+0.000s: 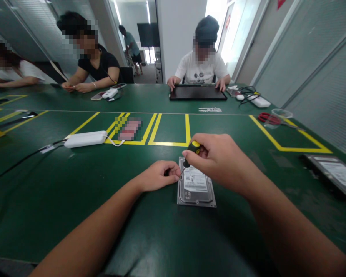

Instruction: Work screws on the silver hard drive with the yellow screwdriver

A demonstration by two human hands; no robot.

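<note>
A silver hard drive (196, 197) with a white label lies flat on the green table in front of me. My right hand (212, 154) is wrapped round the yellow-and-black handle of a screwdriver (194, 147), which leans over the drive. Its thin shaft slopes down to the drive's left edge, and the tip is partly hidden by fingers. There my left hand (163, 175) is closed, thumb and index finger brought together beside the tip and touching the drive's edge. Whatever is between those fingertips is too small to make out.
Another hard drive (336, 171) lies at the right. A white power strip (85, 139) with cables and a phone (129, 129) lie left. Red-handled pliers (269, 118) and a clear plastic cup (281, 114) are far right. Across the table, a person holds a dark panel (198, 92).
</note>
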